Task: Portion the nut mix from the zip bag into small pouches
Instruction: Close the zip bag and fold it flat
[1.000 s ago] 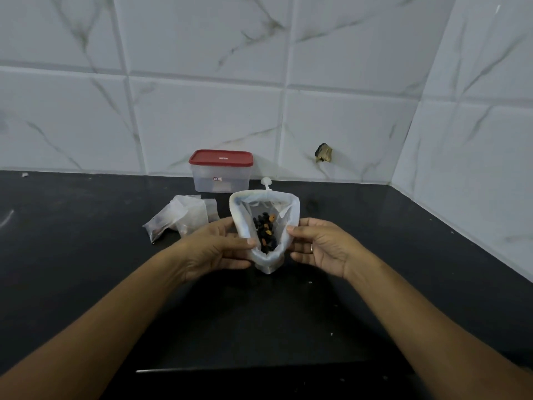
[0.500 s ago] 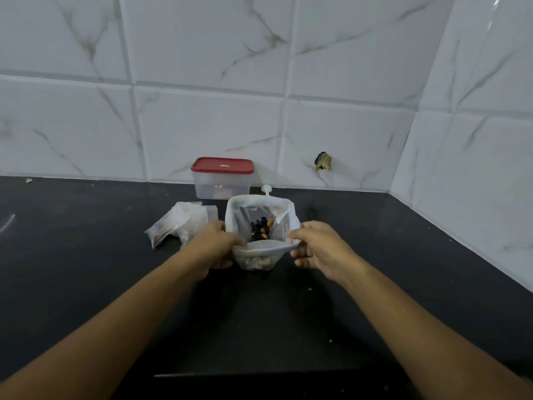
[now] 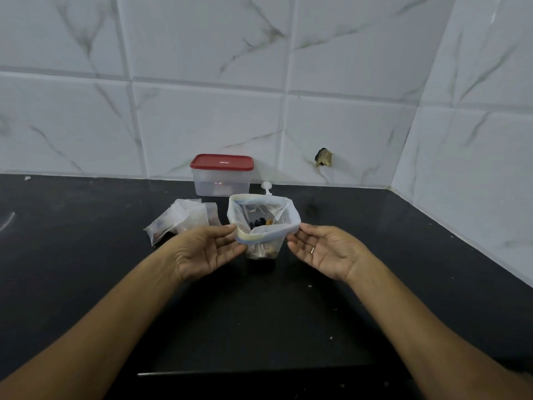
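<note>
White marble-patterned wall tiles meet in a corner behind a black table. Near its middle the zip bag stands upright on the table, its mouth wide open and the rim folded outward into a pale cuff. It is clear plastic, and dark and orange pieces of nut mix show inside and through its base. The left hand and right hand flank it, palms turned inward, fingers relaxed and grasping nothing, fingertips at the cuff's edges. A heap of small pouches lies to the left, with a red-lidded container behind.
</note>
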Available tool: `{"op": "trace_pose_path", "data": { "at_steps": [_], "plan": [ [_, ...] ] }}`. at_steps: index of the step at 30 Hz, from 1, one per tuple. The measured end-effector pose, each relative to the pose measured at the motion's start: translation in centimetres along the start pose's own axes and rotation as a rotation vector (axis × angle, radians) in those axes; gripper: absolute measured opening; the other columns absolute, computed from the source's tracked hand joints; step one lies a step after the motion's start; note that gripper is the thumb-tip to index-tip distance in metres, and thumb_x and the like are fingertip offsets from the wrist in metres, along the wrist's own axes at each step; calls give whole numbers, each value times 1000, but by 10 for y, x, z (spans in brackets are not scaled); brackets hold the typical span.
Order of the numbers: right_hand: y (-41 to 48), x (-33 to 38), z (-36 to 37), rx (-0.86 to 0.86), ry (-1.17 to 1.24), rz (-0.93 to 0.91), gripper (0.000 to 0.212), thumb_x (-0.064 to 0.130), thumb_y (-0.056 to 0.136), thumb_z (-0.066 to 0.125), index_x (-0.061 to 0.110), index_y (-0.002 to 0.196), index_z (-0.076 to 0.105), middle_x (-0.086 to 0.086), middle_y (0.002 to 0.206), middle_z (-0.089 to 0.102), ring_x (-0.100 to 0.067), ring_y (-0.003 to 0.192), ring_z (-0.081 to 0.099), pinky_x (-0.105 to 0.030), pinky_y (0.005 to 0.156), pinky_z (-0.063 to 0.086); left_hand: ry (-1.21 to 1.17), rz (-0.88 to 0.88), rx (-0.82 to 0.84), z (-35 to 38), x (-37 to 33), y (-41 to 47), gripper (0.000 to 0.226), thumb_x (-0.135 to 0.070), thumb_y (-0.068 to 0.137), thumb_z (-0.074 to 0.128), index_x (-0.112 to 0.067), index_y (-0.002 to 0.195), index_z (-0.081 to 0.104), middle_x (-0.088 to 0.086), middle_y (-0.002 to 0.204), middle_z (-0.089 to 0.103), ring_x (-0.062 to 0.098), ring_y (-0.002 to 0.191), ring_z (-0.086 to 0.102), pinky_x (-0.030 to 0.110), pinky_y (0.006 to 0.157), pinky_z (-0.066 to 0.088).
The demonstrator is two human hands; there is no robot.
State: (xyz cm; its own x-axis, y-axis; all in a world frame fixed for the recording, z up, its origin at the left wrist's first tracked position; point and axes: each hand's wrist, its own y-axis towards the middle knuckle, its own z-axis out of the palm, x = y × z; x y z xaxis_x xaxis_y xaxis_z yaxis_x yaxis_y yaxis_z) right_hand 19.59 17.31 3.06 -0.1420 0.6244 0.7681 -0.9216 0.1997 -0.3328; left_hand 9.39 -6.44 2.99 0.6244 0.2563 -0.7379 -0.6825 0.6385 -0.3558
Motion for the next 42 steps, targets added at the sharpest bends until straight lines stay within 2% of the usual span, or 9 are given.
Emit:
{"op": "trace_pose_path", "data": {
  "at_steps": [7,15,19,25,28,30,32,38,42],
  "plan": [
    [1,-4,4,4,1,28,41,8,79,79,-2,118,69,-13,92,73,-23,87,73,-34,67,66,120,24,-70,3,3,6,34,-10,74,78,-6,107,69,12,88,75,21,73,74,29,62,64],
    [8,-7,11,-145,-79,3,11,-3,90,70,-1,101,68,-5,66,62,-8,53,58,-19,44,51,241,186,-226,15,8,13,30,-4,87,73,-5,116,64,16,95,76,18,71,73,23,51,58],
    [10,-11,14,-277,-322,-134,20,-12,85,60,3,97,66,-2,57,56,-6,45,47,-21,42,44,479,352,-394,16,14,17,29,2,89,66,-11,115,60,16,104,69,20,74,65,29,59,57],
    [2,-16,16,-316,-836,-385,28,-3,84,60,12,107,61,-12,106,65,-21,76,59,-28,55,46,1117,623,-471,22,18,11,40,0,84,70,-27,108,51,-12,97,58,11,92,60,36,80,56],
    [4,-6,8,-226,-779,-294,23,14,91,70,15,114,65,-9,111,69,-24,99,68,-34,75,56,946,526,-323,17,11,9,33,-8,90,70,-23,114,54,-6,105,63,16,98,64,36,83,57],
    [10,5,3,-192,-636,-220,21,29,97,69,14,112,71,-7,103,75,-23,99,72,-39,81,58,712,444,-298,13,1,12,10,-15,96,68,-15,106,64,8,108,70,25,97,70,41,83,61],
    [21,14,1,-203,-532,-194,25,34,102,64,12,109,73,-6,93,78,-25,95,73,-42,85,59,572,379,-305,10,-9,20,17,-23,100,64,-9,107,69,15,107,73,28,95,72,39,77,61],
    [47,33,13,-165,-416,-52,29,30,107,56,5,105,69,-9,85,76,-25,81,69,-38,73,57,421,179,-246,18,-33,42,22,-25,102,61,-6,109,68,10,97,70,24,85,67,38,76,56],
    [53,39,19,-131,-354,-9,24,20,102,64,2,115,72,-15,93,78,-30,87,73,-46,76,61,380,119,-249,19,-42,50,27,-25,96,70,-4,112,70,13,108,71,30,104,67,47,98,55]
  ]
}}
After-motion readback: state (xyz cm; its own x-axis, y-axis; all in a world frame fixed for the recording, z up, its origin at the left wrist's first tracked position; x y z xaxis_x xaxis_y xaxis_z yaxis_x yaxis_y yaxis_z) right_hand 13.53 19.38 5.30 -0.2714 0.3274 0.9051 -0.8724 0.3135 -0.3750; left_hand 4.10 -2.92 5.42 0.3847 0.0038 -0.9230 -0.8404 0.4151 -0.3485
